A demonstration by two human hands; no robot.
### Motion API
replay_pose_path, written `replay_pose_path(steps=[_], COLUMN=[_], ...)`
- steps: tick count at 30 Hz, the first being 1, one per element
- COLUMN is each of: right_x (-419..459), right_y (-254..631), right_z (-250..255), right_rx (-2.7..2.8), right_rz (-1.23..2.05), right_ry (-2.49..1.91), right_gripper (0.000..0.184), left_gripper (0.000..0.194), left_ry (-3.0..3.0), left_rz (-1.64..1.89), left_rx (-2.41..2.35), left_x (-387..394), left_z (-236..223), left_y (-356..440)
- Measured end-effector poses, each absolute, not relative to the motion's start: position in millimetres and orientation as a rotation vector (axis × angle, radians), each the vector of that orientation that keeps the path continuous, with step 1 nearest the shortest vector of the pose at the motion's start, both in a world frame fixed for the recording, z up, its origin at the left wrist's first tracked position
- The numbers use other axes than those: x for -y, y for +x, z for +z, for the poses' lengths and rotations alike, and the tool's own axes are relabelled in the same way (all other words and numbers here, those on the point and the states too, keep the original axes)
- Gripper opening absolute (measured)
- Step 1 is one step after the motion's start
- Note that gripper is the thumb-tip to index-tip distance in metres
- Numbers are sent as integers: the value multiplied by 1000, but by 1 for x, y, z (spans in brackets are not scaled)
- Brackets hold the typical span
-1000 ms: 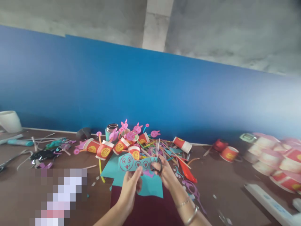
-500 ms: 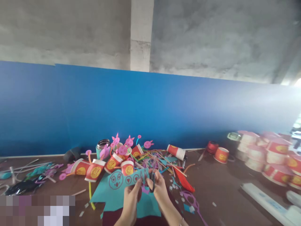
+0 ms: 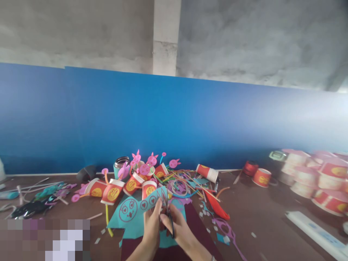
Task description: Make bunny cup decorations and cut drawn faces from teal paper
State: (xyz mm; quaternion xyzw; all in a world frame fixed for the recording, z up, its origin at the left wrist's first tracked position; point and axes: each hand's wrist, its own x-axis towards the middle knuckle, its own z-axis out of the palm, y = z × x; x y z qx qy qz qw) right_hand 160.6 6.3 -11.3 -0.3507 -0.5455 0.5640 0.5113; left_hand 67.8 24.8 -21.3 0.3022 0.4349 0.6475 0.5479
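Observation:
My left hand pinches a strip of teal paper near its right end. Drawn on the strip in dark marker are a smiling face, small circles with hearts, and pointed ears. In my right hand is a pair of scissors with dark handles, its blades upright at the strip's right edge beside the ears. How far the blades are apart cannot be made out. Under both hands lies more teal paper, over a dark maroon sheet.
Paper cups with pink paper animals stand and lie behind the hands. Pipe cleaners, a red pointed piece and scraps spread rightward. Stacked cups and a white power strip are at the right. A black bag lies left.
The strip has tilted, its right end now higher, and the scissors have turned with my right hand, handles lower. Both hands moved slightly left. The whole view has shifted a little.

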Motion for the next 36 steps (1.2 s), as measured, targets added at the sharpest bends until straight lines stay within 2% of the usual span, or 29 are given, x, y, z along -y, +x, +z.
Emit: replay_pose_path(steps=[10,27,36], right_x=[-6,-8,-5], right_y=[158,159,158], right_z=[-12,-17,-11], right_rx=[1246,1279,1241], right_rz=[1369,1358,1342], right_ry=[-859,-797,-863], right_gripper=[45,38,46], left_gripper=[44,38,42], left_ry=[654,709,743], left_rz=[1538,1527,1502], left_rx=[-1018,-977,-958], left_x=[-19,-19,-20], left_z=[-11,-12,-17], left_y=[70,72,74])
